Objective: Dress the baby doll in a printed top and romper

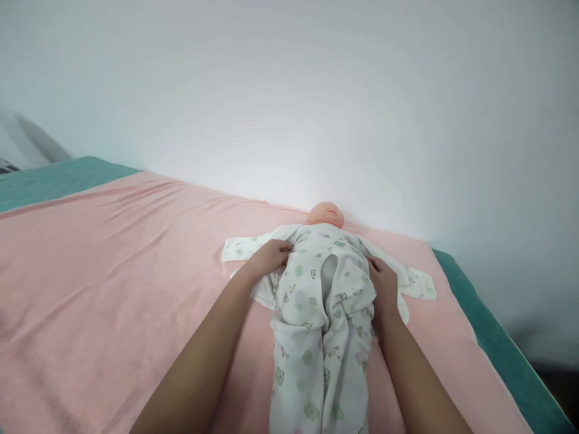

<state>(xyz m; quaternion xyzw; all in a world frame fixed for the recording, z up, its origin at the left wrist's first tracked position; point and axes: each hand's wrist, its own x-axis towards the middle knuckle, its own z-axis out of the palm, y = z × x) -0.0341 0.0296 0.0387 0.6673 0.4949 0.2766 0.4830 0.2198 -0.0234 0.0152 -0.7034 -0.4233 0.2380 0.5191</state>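
A baby doll (324, 214) lies on its back on a pink blanket (113, 271), head toward the wall. It wears a white printed romper (323, 301) with small green motifs, sleeves spread out to both sides. My left hand (270, 257) rests on the doll's left side near the armpit, fingers curled onto the fabric. My right hand (383, 282) presses against the other side of the torso, fingers closed on the cloth edge. The romper legs run down toward me between my forearms.
Under the pink blanket is a teal cover (493, 337), showing at the right edge and at the far left (54, 178). A plain white wall (316, 90) rises directly behind the doll's head. The bed's right edge drops off near the bottom right corner.
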